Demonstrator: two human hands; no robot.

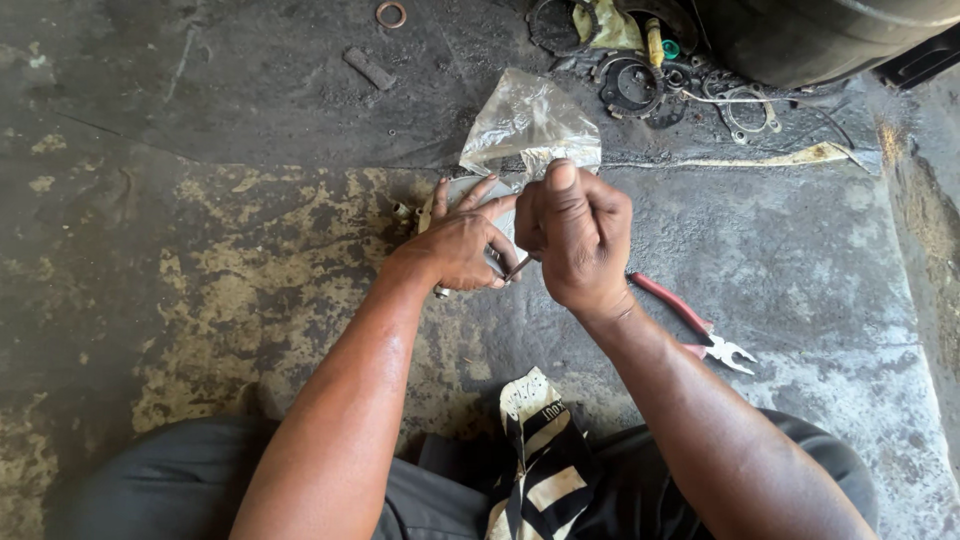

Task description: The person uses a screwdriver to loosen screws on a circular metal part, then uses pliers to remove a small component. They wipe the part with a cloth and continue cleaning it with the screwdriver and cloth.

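Two hands (520,240), one pliers (695,330)

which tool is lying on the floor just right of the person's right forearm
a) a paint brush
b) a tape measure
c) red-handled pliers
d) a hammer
c: red-handled pliers lie on the stained concrete floor beside the right forearm, metal jaws pointing away to the right, while the right hand and left hand work together on a small part in front of a clear plastic bag.
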